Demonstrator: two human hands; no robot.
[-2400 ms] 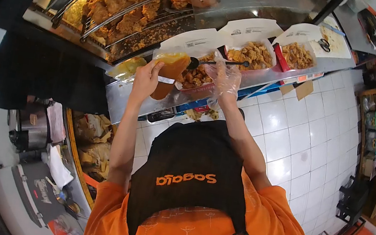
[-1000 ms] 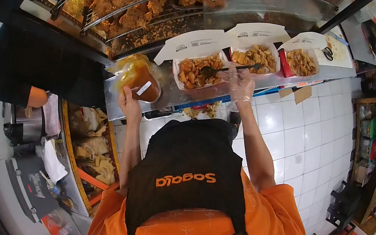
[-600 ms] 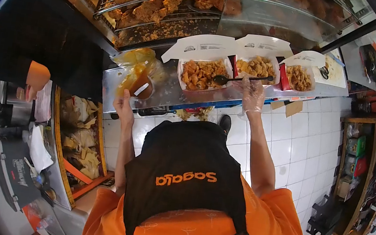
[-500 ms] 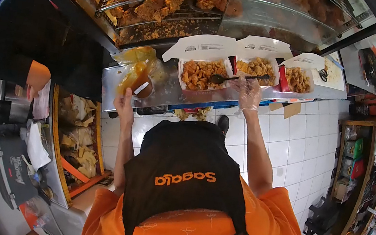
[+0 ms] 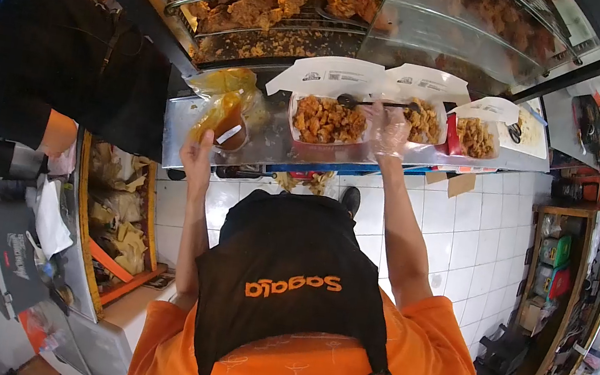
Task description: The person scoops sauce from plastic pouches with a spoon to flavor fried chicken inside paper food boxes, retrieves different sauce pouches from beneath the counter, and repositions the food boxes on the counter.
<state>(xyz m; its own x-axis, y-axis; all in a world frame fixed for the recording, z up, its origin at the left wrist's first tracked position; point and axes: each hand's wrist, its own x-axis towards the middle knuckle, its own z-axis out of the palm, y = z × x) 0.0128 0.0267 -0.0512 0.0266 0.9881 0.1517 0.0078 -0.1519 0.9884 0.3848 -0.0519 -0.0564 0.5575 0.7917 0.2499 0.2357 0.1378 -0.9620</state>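
My right hand (image 5: 388,132), in a clear plastic glove, is closed on a black spoon (image 5: 364,103). The spoon's bowl is over the back right corner of the left box (image 5: 327,148), an open white and red carton of fried chicken pieces (image 5: 325,120). Behind my right hand, and partly hidden by it, stands a second open box (image 5: 431,140) of chicken. A third one (image 5: 476,153) is to its right. My left hand (image 5: 196,162) grips the near edge of a plastic bag of brown sauce (image 5: 230,133) with a white label, resting on the metal counter.
A heated display case (image 5: 280,6) with fried chicken rises behind the counter (image 5: 262,152). Black-handled scissors (image 5: 514,132) lie on a white board (image 5: 532,138) at right. At left stands a person in black (image 5: 47,64), beside a crate of paper bags (image 5: 120,199).
My right hand has moved left with the spoon, whose bowl has gone from above the chicken to the left box's back edge. My left hand stays at the sauce bag. The view has shifted slightly.
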